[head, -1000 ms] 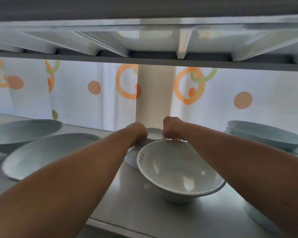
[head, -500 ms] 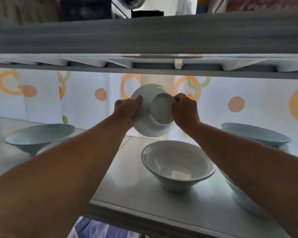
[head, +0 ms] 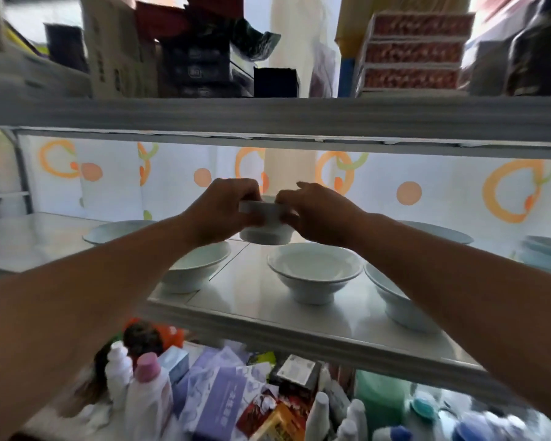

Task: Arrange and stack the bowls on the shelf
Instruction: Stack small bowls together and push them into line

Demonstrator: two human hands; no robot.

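Both hands hold a small white bowl in the air above the middle shelf. My left hand grips its left rim and my right hand grips its right rim. Just below and in front stands a white bowl that looks like two nested together. Another white bowl sits to its left, partly behind my left arm. A shallow bowl lies further back left. On the right, a bowl shows under my right forearm, with stacked dishes at the far right.
The upper shelf hangs close overhead, loaded with boxes. A curtain with orange circles closes the back. Below the shelf lie several bottles and packets.
The small bowl, held tilted with its base toward me half a second ago, is now level and lower, nearer the nested bowl. My view has pulled back, showing the upper and lower shelves.
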